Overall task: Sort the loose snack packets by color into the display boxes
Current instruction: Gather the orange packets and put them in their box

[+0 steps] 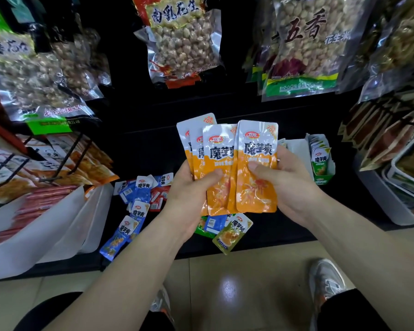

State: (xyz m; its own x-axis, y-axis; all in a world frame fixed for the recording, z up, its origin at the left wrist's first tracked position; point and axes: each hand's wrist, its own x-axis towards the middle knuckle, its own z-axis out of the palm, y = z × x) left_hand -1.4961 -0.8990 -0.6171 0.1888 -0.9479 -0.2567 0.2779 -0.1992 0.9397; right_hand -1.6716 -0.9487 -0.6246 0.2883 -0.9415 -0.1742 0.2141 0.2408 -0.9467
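Several orange snack packets (227,168) are fanned out upright above the dark shelf. My left hand (191,189) grips the left part of the fan, thumb across the front. My right hand (285,180) pinches the rightmost orange packet (257,168) with the thumb on its face. Loose blue packets (134,211) and red packets (159,195) lie on the shelf to the left. Below the fan lie an olive-green packet (232,232) and a blue one (215,223). A green display box (322,161) holding green packets stands to the right.
White plastic bins (58,225) with sausages stand at the left, and stacked trays (402,187) at the right. Large peanut bags (184,41) hang above the shelf. The shelf's front edge runs just beyond my shoes (325,280) on the tiled floor.
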